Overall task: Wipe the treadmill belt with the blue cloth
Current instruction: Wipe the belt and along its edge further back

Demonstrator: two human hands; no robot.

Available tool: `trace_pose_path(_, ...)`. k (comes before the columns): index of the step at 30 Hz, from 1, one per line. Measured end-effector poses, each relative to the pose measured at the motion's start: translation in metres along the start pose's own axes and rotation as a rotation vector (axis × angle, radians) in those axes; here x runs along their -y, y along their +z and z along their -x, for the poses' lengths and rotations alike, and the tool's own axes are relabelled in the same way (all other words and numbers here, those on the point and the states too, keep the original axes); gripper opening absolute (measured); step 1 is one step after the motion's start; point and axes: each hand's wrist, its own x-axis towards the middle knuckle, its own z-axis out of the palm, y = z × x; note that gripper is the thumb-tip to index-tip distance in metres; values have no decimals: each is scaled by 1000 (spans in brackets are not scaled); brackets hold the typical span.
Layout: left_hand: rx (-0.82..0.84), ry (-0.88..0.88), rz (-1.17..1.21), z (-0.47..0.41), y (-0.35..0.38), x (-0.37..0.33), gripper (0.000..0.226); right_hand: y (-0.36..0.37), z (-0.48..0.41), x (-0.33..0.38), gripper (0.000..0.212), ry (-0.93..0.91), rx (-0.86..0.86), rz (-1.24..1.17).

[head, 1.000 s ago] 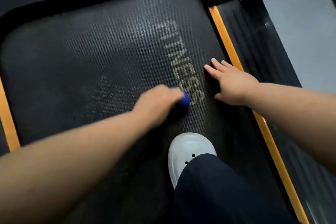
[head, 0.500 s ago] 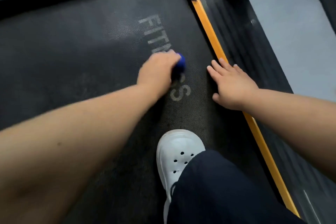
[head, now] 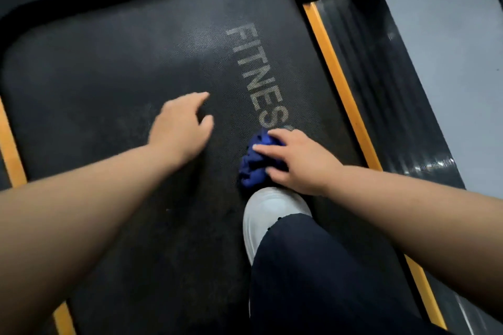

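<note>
Blue cloth [head: 254,164] crumpled in a wad on the treadmill belt [head: 114,68], right of the belt's middle, nearer the right edge than the left. It covers the last letter of the grey FITNESS lettering [head: 254,73] and touches the toe of the white shoe [head: 269,212] just behind it. Right hand [head: 299,164] lies on top of the cloth, fingers [head: 262,147] spread and fairly straight across the wad, thumb along its near side, palm down; it looks like pressing rather than a closed grip. Left hand [head: 179,130] over the middle of the belt, well apart from the cloth, holding nothing, fingers loose and slightly spread; motion-blurred, cannot tell if it touches the belt. White shoe stands on the belt, dark trouser leg [head: 313,280] above it. Orange strip [head: 340,84] runs along the belt's right edge, black ribbed side rail [head: 381,90] beyond it, then grey floor [head: 449,62]. Another orange strip shows at the left edge.
</note>
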Motion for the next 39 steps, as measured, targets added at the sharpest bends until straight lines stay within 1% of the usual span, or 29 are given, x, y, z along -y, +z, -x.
trace_pose_path(1, 56, -62, -113, 0, -9, 18, 63, 5, 1, 3, 53, 4, 37, -2)
trace_pose_path(3, 205, -222, -290, 6, -24, 51, 88, 10, -1, 3, 51, 6, 39, 15)
trace_pose_path(4, 244, -320, -308, 9, -31, 66, 100, 9, -6, 5, 47, -18, 12, 30)
trace_pose_path(6, 240, -493, -228, 16, -43, 91, 114, 2, -23, 7, 35, -50, -84, 51)
trace_pose_path(7, 233, -552, -180, 20, -47, 102, 118, -3, -36, 6, 31, -11, -158, 39)
trace_pose_path(8, 241, -583, -160, 25, -49, 109, 120, -11, -50, 4, 29, 72, -249, 6)
trace_pose_path(9, 256, -589, -159, 29, -50, 114, 121, -21, -63, 3, 28, 172, -335, -34)
trace_pose_path(10, 269, -580, -163, 32, -50, 118, 121, -31, -76, 0, 28, 259, -371, -59)
trace_pose_path(11, 276, -569, -165, 33, -49, 119, 120, -39, -86, -3, 30, 314, -351, -50)
trace_pose_path(13, 278, -553, -162, 32, -46, 120, 120, -43, -92, -1, 39, 306, -257, 32)
trace_pose_path(15, 274, -554, -163, 31, -46, 121, 121, -33, -83, 13, 48, 196, -201, 84)
trace_pose_path(17, 265, -545, -155, 32, -44, 122, 121, -8, -64, 30, 51, 5, -110, 97)
trace_pose_path(19, 254, -532, -160, 33, -42, 123, 119, 15, -49, 43, 42, -187, -5, 107)
trace_pose_path(20, 248, -528, -169, 33, -41, 124, 119, 18, -49, 45, 33, -238, 14, 110)
trace_pose_path(21, 242, -525, -175, 34, -40, 124, 119, 15, -58, 43, 27, -254, -18, 99)
trace_pose_path(22, 236, -521, -180, 34, -40, 124, 119, 9, -72, 39, 23, -229, -93, 89)
trace_pose_path(24, 236, -518, -186, 33, -39, 125, 119, -16, -103, 29, 24, -58, -270, 55)
trace_pose_path(25, 238, -520, -185, 33, -39, 125, 119, -30, -118, 23, 29, 47, -320, 47)
trace_pose_path(26, 239, -521, -182, 32, -39, 125, 119, -41, -128, 20, 39, 126, -316, 69)
trace_pose_path(27, 239, -520, -179, 32, -39, 125, 119, -48, -133, 20, 53, 166, -263, 124)
trace_pose_path(29, 232, -517, -185, 33, -38, 125, 119, -49, -127, 30, 79, 110, -141, 234)
trace_pose_path(30, 232, -515, -192, 34, -38, 125, 119, -43, -120, 35, 85, 52, -108, 267)
trace_pose_path(34, 300, -460, -297, 33, -40, 129, 116, -18, -92, 49, 92, -203, 10, 338)
trace_pose_path(36, 358, -393, -376, 32, -43, 133, 121, -19, -86, 58, 94, -315, 51, 480)
trace_pose_path(37, 384, -369, -397, 32, -44, 134, 125, -22, -87, 63, 93, -320, 51, 558)
trace_pose_path(39, 415, -366, -389, 32, -46, 131, 131, -27, -98, 73, 86, -231, 43, 642)
